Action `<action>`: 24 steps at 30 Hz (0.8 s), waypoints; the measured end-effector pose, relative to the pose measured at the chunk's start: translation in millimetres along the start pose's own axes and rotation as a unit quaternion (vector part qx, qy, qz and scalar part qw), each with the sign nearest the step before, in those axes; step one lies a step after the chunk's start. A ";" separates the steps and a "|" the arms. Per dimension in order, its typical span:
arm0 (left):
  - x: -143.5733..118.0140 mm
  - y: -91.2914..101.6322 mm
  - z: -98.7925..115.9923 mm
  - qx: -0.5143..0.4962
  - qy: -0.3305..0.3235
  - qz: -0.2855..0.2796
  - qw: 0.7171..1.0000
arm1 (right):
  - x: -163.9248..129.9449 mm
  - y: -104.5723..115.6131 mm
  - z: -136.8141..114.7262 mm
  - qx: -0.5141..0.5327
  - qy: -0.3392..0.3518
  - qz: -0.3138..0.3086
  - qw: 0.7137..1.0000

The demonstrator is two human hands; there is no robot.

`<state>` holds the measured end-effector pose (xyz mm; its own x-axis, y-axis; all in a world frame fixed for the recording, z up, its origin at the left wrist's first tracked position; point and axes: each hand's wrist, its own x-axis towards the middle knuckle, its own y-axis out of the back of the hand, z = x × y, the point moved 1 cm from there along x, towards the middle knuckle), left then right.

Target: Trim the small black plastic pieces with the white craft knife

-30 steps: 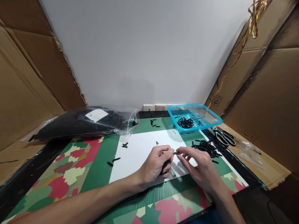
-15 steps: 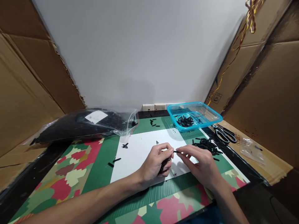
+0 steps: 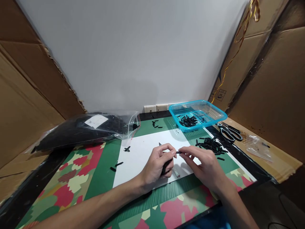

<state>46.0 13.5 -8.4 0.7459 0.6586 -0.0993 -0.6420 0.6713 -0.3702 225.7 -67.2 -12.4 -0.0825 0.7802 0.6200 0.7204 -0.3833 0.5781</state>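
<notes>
My left hand [image 3: 158, 163] rests on the white sheet [image 3: 140, 152] and grips a craft knife with a dark handle [image 3: 166, 166]; its blade tip [image 3: 160, 144] pokes out above the fingers. My right hand [image 3: 205, 165] pinches a small black plastic piece [image 3: 178, 152] between thumb and forefinger, right against my left thumb. A pile of the same black pieces [image 3: 209, 144] lies just beyond my right hand.
A blue mesh basket [image 3: 214, 111] with several black pieces stands at the back right. Scissors [image 3: 230, 133] lie right of it. A clear bag of black parts [image 3: 81, 128] lies at the back left. Loose pieces [image 3: 127, 148] dot the sheet and the camouflage mat [image 3: 71, 175]. Cardboard walls flank both sides.
Both hands stay together on the small piece with only slight finger shifts. The view has tilted a little, so everything sits slightly higher in the frame.
</notes>
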 end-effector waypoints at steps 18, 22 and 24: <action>0.3 0.8 0.9 -0.018 0.007 0.022 1.000 | -0.7 -2.4 2.3 -0.047 0.007 -0.004 0.999; 1.5 1.5 0.7 -0.035 0.010 0.045 0.998 | -1.4 -2.4 1.7 -0.038 0.019 -0.003 0.999; 1.7 1.3 0.9 -0.039 0.011 0.049 0.998 | -1.4 -2.4 1.5 -0.042 0.018 -0.005 0.999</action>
<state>46.3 15.8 -8.2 0.6840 0.7120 -0.1585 -0.6973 0.5744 -0.4288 225.1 -66.7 -15.4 -0.1155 0.7666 0.6317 0.6597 -0.4162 0.6257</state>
